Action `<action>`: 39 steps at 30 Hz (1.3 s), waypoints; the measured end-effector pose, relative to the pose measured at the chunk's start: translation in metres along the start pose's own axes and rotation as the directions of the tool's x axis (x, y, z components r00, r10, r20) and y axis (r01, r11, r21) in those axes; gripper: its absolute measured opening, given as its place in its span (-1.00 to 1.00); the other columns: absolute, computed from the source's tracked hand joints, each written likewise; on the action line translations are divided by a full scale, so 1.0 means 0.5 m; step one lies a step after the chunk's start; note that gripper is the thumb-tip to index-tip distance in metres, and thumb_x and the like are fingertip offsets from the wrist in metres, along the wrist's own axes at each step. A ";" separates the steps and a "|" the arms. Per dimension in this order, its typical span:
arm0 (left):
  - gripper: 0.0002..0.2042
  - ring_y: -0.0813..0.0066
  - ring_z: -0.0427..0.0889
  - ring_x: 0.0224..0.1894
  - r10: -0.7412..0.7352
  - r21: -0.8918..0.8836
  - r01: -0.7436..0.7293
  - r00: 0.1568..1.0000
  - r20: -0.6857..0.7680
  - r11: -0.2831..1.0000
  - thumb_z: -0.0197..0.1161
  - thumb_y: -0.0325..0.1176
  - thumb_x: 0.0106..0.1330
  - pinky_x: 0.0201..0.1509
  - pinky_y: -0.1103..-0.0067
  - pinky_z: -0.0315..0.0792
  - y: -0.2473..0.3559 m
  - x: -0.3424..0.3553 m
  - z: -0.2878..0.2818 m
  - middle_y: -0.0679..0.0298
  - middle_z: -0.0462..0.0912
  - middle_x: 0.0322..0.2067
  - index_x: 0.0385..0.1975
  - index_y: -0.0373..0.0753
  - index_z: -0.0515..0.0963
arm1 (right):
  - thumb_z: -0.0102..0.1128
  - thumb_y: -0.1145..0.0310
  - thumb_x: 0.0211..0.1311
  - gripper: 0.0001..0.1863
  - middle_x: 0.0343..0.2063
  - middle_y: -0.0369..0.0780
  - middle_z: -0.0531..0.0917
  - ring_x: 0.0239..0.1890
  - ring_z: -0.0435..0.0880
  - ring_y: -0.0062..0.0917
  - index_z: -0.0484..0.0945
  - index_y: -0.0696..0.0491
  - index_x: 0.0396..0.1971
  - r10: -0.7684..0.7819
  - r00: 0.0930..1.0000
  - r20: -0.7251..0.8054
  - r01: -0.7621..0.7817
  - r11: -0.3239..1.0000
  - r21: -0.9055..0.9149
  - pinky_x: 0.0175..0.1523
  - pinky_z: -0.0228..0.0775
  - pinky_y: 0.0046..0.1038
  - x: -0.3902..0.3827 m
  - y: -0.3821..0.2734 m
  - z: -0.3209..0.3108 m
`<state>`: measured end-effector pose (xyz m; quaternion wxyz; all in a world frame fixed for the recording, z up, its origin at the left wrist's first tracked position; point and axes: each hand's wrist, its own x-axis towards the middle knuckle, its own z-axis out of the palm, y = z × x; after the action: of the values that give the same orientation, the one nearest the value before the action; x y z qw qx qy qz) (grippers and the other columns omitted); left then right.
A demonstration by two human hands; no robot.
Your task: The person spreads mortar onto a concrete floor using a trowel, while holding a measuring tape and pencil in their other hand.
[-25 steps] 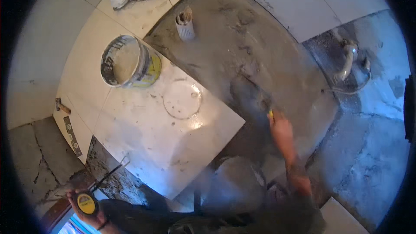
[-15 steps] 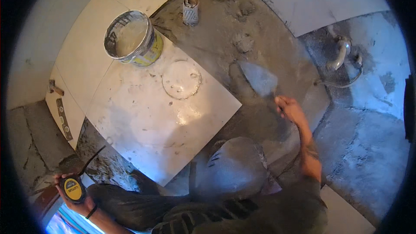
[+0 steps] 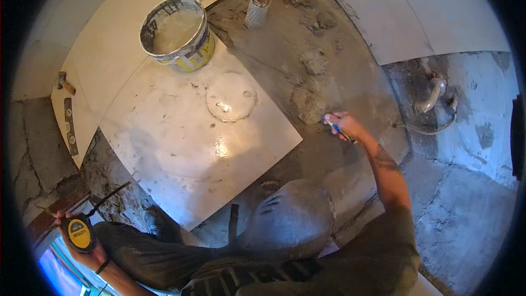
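Note:
Held in my left hand [image 3: 97,256] is a black and yellow tape measure [image 3: 80,233], at the lower left. My right hand [image 3: 346,125] is closed around the blue and yellow handle of a trowel [image 3: 341,132], over the grey mortar bed [image 3: 361,87]. Its blade cannot be made out clearly now. Just beyond that hand is a rough mortar patch [image 3: 308,104]. Left of it lies a large pale tile [image 3: 170,148], smeared and wet, with a round ring mark. A bucket [image 3: 205,57] of whitish mix stands on the tile's far part.
A rolled, patterned tube [image 3: 257,10] stands on the far mortar. Along the left edge lie a hammer [image 3: 66,84] and a spirit level [image 3: 70,126]. A pipe elbow [image 3: 433,93] and thin hose [image 3: 433,131] project at the right wall. My knee [image 3: 293,214] is close to the tile.
My right hand has shifted slightly left with the trowel and turned, showing its handle while the broad blade drops from clear sight. The view has shifted; my left hand keeps the tape measure.

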<state>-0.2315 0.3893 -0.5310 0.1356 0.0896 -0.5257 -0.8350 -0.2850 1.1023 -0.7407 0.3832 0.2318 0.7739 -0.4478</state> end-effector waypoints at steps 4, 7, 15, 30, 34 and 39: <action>-0.64 0.34 0.39 0.10 -0.039 0.011 0.038 0.997 0.065 0.999 -0.09 -0.31 0.43 0.23 0.44 0.29 0.001 -0.001 0.015 0.20 0.43 0.05 0.14 -0.35 0.33 | 0.00 0.03 0.30 -0.58 -0.69 -0.30 0.48 -0.80 0.38 -0.67 0.54 0.13 -0.30 0.045 0.999 -0.017 -0.046 0.998 -0.043 -0.72 0.20 -0.56 0.023 -0.008 -0.012; -0.67 0.35 0.42 0.06 0.021 0.068 -0.019 0.999 -0.038 0.998 -0.09 -0.31 0.43 0.19 0.42 0.32 -0.018 0.024 0.043 0.20 0.44 0.03 0.08 -0.35 0.35 | 0.01 0.06 0.29 -0.61 -0.69 -0.30 0.48 -0.80 0.39 -0.67 0.53 0.13 -0.33 0.024 0.999 -0.038 -0.026 0.998 -0.050 -0.72 0.20 -0.55 0.014 0.008 -0.023; -0.71 0.37 0.45 0.01 0.038 0.039 -0.036 0.998 -0.046 0.999 -0.10 -0.29 0.44 0.14 0.44 0.36 -0.007 -0.024 0.119 0.22 0.46 0.03 -0.02 -0.31 0.43 | 0.13 0.16 0.25 -0.73 -0.68 -0.33 0.48 -0.79 0.35 -0.71 0.53 0.10 -0.34 -0.028 0.996 0.079 0.013 0.983 0.186 -0.71 0.17 -0.58 0.071 -0.016 0.022; -0.70 0.40 0.45 -0.02 0.028 0.046 -0.023 0.994 -0.106 0.999 -0.09 -0.29 0.43 0.10 0.47 0.39 -0.015 0.006 0.158 0.23 0.47 0.01 0.03 -0.30 0.40 | 0.03 0.13 0.32 -0.67 -0.68 -0.33 0.48 -0.77 0.37 -0.68 0.54 0.11 -0.20 -0.141 0.989 0.035 0.130 0.966 0.221 -0.67 0.20 -0.59 0.088 0.021 -0.003; -0.74 0.41 0.46 -0.02 -0.002 -0.043 0.000 0.998 -0.055 0.999 -0.04 -0.34 0.42 0.11 0.50 0.38 -0.023 -0.002 0.147 0.25 0.49 -0.02 0.01 -0.28 0.43 | 0.03 0.11 0.31 -0.65 -0.68 -0.31 0.48 -0.79 0.37 -0.67 0.53 0.12 -0.19 -0.329 0.944 0.011 0.297 0.864 0.406 -0.68 0.21 -0.59 0.044 -0.005 -0.052; -0.71 0.41 0.46 -0.02 0.026 0.028 -0.020 0.969 -0.248 0.999 -0.05 -0.33 0.42 0.12 0.53 0.39 -0.032 -0.010 0.131 0.23 0.50 -0.03 0.04 -0.29 0.41 | 0.03 0.15 0.30 -0.70 -0.69 -0.30 0.49 -0.77 0.42 -0.64 0.53 0.10 -0.35 -0.263 0.900 -0.347 0.374 0.874 0.310 -0.66 0.24 -0.54 0.114 -0.153 -0.175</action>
<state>-0.2478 0.4534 -0.5172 0.2089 0.1887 -0.5160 -0.8090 -0.4064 1.1418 -0.7200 0.1333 0.2315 0.7515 -0.6033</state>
